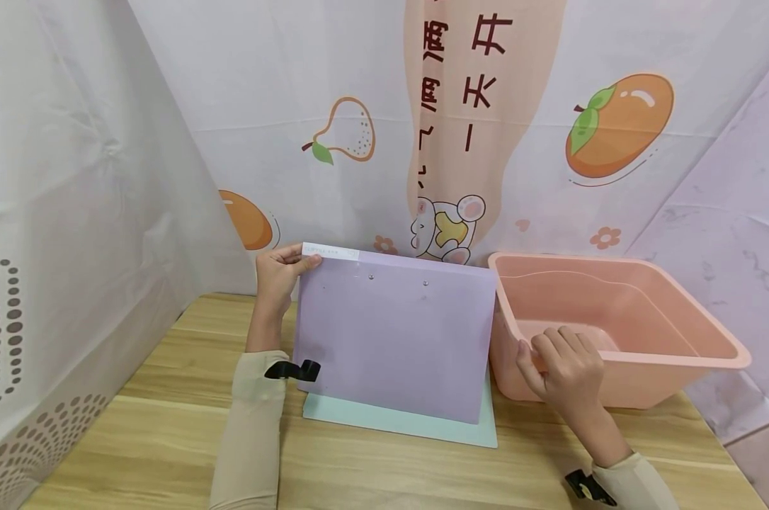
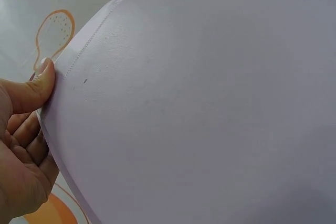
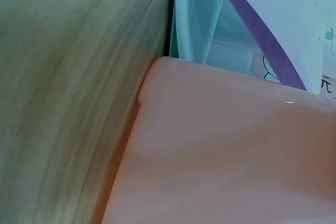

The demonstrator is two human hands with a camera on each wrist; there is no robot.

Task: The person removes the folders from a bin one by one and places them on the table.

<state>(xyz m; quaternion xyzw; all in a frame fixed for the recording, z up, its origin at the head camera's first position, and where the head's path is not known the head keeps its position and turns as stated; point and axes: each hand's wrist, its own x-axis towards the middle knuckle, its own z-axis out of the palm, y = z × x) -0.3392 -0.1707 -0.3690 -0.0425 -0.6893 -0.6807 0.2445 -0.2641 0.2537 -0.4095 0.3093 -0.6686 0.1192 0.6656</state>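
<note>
My left hand [image 1: 279, 276] pinches the upper left corner of a purple file folder [image 1: 394, 336], thumb in front and fingers behind. The folder is raised and tilted, with a white label strip and two metal rivets along its upper edge. Under it a mint green folder [image 1: 397, 423] lies on the table, mostly hidden. My right hand [image 1: 566, 368] grips the near left corner of a pink plastic basin [image 1: 665, 379], its fingers curled over the rim. That hand is out of sight in the right wrist view, where the basin wall [image 3: 226, 129] fills the lower part.
The basin stands on the right of the wooden table [image 1: 161, 432], close beside the folders. Behind the table hangs a white curtain [image 1: 282, 64] printed with fruit and characters. Another pale curtain [image 1: 59, 177] borders the left side.
</note>
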